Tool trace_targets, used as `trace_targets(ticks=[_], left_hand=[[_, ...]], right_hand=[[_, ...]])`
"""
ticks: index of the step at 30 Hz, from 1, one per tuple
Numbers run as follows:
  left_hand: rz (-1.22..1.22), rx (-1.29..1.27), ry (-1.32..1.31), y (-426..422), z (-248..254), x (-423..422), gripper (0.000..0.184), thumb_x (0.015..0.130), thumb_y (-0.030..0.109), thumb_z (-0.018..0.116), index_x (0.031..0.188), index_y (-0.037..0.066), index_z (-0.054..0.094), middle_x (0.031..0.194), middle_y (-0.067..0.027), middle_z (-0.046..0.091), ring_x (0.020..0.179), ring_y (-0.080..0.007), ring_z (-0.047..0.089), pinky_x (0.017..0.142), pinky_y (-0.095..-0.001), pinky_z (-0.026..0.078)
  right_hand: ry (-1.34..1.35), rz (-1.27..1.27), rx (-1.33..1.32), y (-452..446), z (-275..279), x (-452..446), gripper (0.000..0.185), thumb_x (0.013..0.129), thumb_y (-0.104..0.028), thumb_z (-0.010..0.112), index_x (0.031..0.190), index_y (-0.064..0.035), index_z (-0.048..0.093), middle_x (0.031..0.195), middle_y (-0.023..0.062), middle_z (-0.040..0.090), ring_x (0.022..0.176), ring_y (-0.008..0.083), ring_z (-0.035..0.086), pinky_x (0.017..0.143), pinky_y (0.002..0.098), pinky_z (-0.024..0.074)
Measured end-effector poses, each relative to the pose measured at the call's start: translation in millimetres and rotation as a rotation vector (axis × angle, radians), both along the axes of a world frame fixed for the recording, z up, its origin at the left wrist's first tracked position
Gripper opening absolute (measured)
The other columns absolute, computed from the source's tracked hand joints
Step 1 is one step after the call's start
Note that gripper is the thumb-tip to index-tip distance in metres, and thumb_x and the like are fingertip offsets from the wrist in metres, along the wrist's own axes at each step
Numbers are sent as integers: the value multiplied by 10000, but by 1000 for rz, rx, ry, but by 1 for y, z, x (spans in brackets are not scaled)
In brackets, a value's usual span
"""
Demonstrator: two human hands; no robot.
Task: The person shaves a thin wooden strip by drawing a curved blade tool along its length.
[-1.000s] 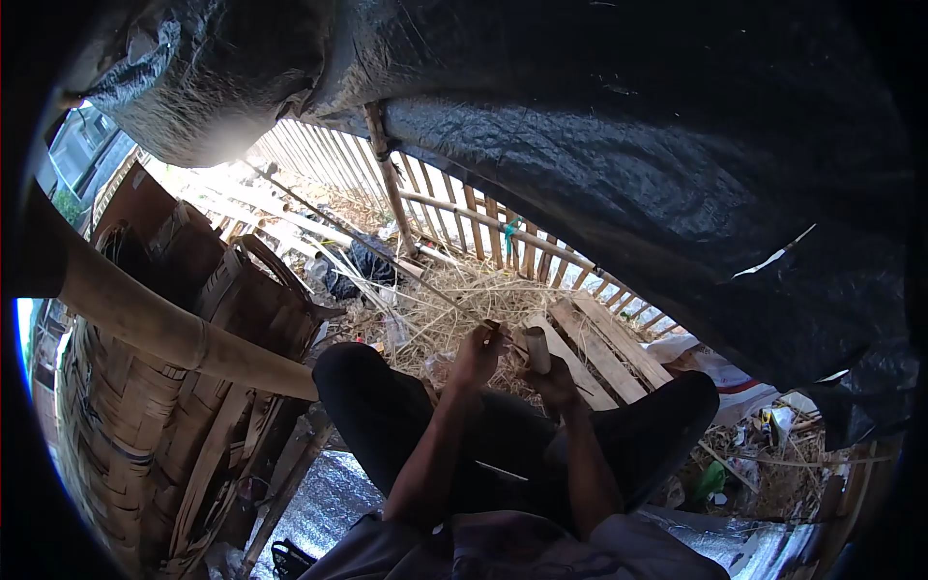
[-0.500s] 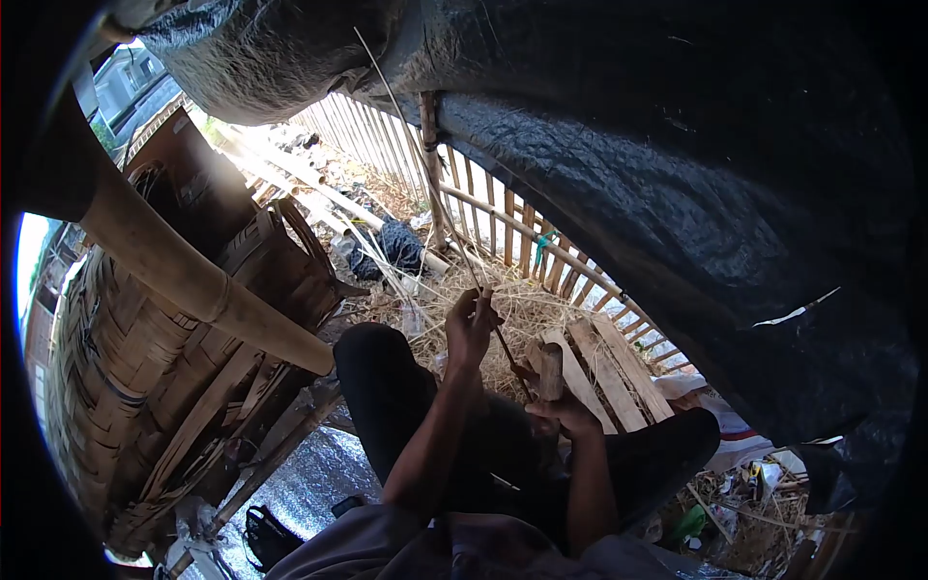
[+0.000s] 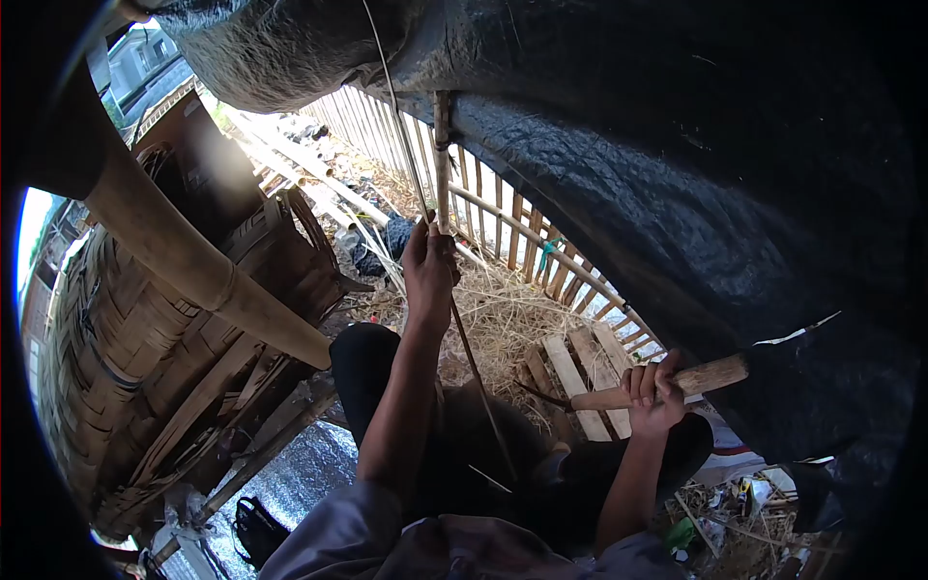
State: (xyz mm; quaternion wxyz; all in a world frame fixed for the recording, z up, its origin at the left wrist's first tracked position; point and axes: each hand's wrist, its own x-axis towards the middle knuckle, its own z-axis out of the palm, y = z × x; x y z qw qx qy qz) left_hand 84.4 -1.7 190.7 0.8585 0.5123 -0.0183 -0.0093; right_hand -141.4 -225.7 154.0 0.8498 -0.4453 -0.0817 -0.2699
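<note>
My left hand (image 3: pixel 430 259) is raised in front of the bamboo fence, its fingers closed round a long thin strip (image 3: pixel 469 353). One end of the strip runs up past the post, and the other comes down to my lap. Off to the right, my right hand (image 3: pixel 655 394) grips the wooden handle (image 3: pixel 710 375) of a knife. Its dark, curved blade (image 3: pixel 543 394) points left, close to the strip's lower part; whether they touch I cannot tell.
Large woven baskets (image 3: pixel 145 333) and a thick bamboo pole (image 3: pixel 227 285) stand at the left. Black plastic sheeting (image 3: pixel 619 184) hangs above and right. Ahead lie shavings (image 3: pixel 503 314), wooden slats (image 3: pixel 570 372) and a bamboo fence (image 3: pixel 512 232). Litter (image 3: pixel 759 493) lies at lower right.
My left hand has moved up and forward along the strip. My right hand has swung right with the knife, whose handle now lies nearly level. The view has shifted somewhat.
</note>
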Motion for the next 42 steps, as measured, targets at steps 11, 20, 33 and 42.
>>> trace_targets(ticks=[11,20,33,42], left_hand=[[-206,-130,139,31,-9,-63,257,998,134,463,1244,67,485,873,-7,537,528,5,321,433,-155,238],[-290,-138,355,24,-11,-147,358,1029,209,401,1361,75,383,854,-38,527,490,-4,328,423,-160,269],[-763,16,448,66,-24,-274,391,1041,325,316,1327,61,356,746,-47,524,486,-56,411,436,-200,339],[-344,-54,511,62,-35,-245,211,1027,327,383,1145,160,434,652,34,366,441,-45,263,378,-205,216]], right_hand=[[198,-156,51,28,-27,15,184,858,-208,562,839,-125,398,539,-18,347,427,103,369,550,291,402],[222,-160,82,25,-34,17,132,877,-203,538,929,-115,454,558,-18,354,470,100,365,611,300,372],[2,-240,-29,38,-22,14,154,887,-239,493,804,-163,388,569,-27,346,484,99,353,608,298,353],[-160,-161,14,57,2,-3,207,911,-274,535,868,-116,409,531,-10,402,420,102,381,557,311,413]])
